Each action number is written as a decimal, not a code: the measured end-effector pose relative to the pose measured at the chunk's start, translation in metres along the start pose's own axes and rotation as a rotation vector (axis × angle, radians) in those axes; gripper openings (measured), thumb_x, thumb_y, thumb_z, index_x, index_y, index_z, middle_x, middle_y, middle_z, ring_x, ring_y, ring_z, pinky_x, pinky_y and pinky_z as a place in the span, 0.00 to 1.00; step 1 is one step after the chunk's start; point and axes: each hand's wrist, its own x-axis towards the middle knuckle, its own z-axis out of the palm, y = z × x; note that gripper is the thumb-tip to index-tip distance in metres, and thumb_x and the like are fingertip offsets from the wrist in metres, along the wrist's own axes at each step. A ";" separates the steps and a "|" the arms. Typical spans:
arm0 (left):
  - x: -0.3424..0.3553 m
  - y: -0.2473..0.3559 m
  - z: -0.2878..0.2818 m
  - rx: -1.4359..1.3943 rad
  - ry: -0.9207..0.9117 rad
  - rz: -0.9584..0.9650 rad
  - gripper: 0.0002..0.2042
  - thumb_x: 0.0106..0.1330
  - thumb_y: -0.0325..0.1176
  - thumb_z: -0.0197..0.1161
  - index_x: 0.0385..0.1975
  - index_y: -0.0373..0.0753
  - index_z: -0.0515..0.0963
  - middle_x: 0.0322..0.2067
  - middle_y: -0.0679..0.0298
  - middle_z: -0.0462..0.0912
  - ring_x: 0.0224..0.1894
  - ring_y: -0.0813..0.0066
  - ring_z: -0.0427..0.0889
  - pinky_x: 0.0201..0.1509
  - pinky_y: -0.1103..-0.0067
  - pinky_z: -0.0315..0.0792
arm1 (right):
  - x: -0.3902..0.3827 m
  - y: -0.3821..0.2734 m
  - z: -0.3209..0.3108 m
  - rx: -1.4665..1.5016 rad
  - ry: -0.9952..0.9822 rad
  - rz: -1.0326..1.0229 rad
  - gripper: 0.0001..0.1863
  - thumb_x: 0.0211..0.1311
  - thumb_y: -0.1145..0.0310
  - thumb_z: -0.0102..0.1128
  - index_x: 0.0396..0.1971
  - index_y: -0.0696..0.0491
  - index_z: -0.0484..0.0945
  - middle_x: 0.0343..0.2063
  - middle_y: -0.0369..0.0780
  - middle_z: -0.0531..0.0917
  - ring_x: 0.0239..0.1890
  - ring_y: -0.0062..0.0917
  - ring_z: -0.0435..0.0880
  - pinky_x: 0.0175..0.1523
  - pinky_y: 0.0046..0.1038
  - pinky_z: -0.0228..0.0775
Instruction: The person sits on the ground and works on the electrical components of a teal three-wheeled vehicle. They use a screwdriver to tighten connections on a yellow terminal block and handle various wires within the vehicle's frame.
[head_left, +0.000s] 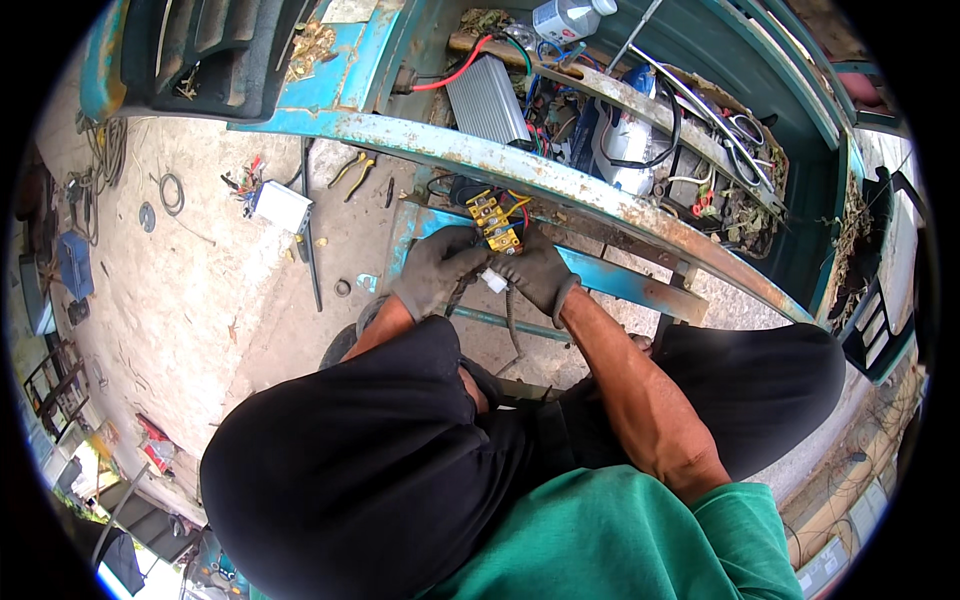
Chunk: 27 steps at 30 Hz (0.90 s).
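Observation:
In grey gloves, my left hand [435, 268] and my right hand [543, 268] meet just below a yellow terminal block [495, 222] with screws and coloured wires, near the blue frame rail [625, 275]. A small white plastic connector [494, 281] sits between my fingertips, with dark sleeved cable [512, 325] hanging beneath. My right fingers are closed at the connector. My left fingers are curled beside it; what they grip is hidden.
A rusty teal vehicle body [420, 140] holds a silver finned box [485, 100], bottles [562, 22] and tangled wires. Yellow-handled pliers [350, 172], a silver box [282, 208], a rod [310, 260] and coiled cables [170, 195] lie on the concrete floor [200, 330].

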 end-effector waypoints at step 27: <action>-0.001 0.003 0.010 0.276 0.144 0.242 0.17 0.64 0.40 0.68 0.45 0.34 0.82 0.33 0.55 0.86 0.34 0.68 0.87 0.37 0.75 0.78 | -0.013 -0.016 0.010 0.256 0.145 0.113 0.21 0.72 0.61 0.58 0.59 0.58 0.75 0.48 0.40 0.84 0.47 0.21 0.82 0.53 0.25 0.75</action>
